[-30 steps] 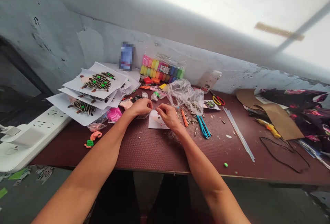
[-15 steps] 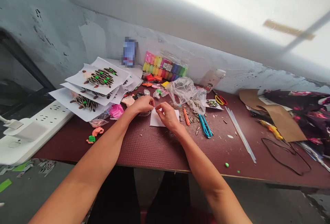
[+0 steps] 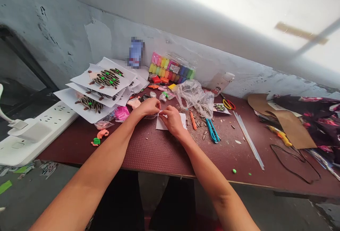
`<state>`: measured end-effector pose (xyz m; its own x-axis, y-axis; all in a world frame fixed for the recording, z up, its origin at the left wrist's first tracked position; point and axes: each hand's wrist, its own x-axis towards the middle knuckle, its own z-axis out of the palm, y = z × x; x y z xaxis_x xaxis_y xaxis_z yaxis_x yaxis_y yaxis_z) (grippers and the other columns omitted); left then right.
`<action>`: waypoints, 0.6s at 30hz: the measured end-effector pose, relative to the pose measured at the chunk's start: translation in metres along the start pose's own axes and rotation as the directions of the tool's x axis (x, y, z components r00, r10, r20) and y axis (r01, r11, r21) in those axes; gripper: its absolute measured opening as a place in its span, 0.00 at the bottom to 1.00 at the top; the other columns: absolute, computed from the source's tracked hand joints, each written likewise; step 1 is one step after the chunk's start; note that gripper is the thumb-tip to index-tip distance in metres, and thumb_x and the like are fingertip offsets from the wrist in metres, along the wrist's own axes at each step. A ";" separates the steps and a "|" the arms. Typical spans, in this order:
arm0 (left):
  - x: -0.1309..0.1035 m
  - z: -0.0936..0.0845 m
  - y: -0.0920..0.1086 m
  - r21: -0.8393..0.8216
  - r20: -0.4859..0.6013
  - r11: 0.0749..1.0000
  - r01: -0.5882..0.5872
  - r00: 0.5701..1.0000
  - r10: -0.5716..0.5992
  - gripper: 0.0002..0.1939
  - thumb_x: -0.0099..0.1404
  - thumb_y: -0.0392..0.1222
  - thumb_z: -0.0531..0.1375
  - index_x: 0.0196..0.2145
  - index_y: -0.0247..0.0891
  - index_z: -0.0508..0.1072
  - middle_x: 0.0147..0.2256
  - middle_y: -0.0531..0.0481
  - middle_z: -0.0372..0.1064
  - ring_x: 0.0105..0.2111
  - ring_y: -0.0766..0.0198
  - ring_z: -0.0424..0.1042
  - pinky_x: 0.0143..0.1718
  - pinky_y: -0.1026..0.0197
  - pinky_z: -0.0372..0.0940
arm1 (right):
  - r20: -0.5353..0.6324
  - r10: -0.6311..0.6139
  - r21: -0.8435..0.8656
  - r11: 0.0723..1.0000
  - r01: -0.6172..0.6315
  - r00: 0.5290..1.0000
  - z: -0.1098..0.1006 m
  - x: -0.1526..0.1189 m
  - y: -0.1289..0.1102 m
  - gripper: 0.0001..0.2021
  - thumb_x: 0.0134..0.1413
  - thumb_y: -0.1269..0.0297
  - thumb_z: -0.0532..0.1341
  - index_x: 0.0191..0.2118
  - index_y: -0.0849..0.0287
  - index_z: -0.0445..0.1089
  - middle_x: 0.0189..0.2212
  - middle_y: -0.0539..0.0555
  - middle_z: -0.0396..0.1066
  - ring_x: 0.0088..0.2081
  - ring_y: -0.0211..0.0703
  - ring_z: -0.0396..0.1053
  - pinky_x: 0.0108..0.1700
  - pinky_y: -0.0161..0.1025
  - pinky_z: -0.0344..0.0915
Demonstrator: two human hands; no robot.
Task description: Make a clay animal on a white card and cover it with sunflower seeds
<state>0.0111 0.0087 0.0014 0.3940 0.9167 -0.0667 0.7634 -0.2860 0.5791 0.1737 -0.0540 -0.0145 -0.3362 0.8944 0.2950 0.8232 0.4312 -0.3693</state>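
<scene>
White card (image 3: 183, 118) lies on the bench (image 3: 143, 149) under the right grip (image 3: 172, 119), long axis running sideways. Near its far left corner, the left grip (image 3: 151, 106) bunches its fingertips close beside the right grip's; what either pinches, I cannot tell. Rightward lies a teal cutter (image 3: 212, 131).

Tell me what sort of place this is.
Probably a craft corner, perhaps in a home or small workshop: a colourful pack of what looks like clay, seed-decorated sheets and a blue cutter.
</scene>
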 end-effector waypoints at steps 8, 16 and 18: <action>0.001 0.001 -0.003 -0.025 -0.013 0.999 -0.020 1.000 0.020 0.09 0.49 0.34 0.62 0.30 0.37 0.80 0.34 0.45 0.79 0.35 0.57 0.75 0.31 0.63 0.62 | 0.057 -0.027 -0.110 0.993 0.033 0.998 0.000 -0.001 -0.002 0.10 0.67 0.63 0.61 0.42 0.53 0.82 0.35 0.54 0.69 0.39 0.45 0.63 0.42 0.40 0.56; 0.002 0.003 -0.004 -0.001 -0.018 0.999 -0.034 0.999 0.034 0.10 0.50 0.33 0.61 0.31 0.37 0.80 0.34 0.45 0.79 0.35 0.57 0.75 0.31 0.64 0.62 | 0.115 -0.049 -0.173 0.983 0.068 0.992 -0.008 -0.003 -0.008 0.13 0.69 0.63 0.58 0.42 0.54 0.82 0.39 0.57 0.71 0.42 0.46 0.63 0.43 0.40 0.56; 0.002 0.002 -0.004 -0.004 -0.015 0.999 -0.038 0.999 0.038 0.09 0.51 0.33 0.61 0.31 0.37 0.80 0.34 0.45 0.79 0.34 0.58 0.75 0.30 0.64 0.61 | 0.133 -0.052 -0.173 0.982 0.075 0.990 -0.011 -0.003 -0.008 0.13 0.67 0.66 0.58 0.45 0.54 0.81 0.40 0.57 0.71 0.42 0.46 0.64 0.44 0.41 0.57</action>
<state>0.0098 0.0114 -0.0032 0.4151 0.9092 -0.0321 0.7459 -0.3199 0.5842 0.1734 -0.0617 -0.0027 -0.4367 0.8785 0.1937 0.8624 0.4701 -0.1877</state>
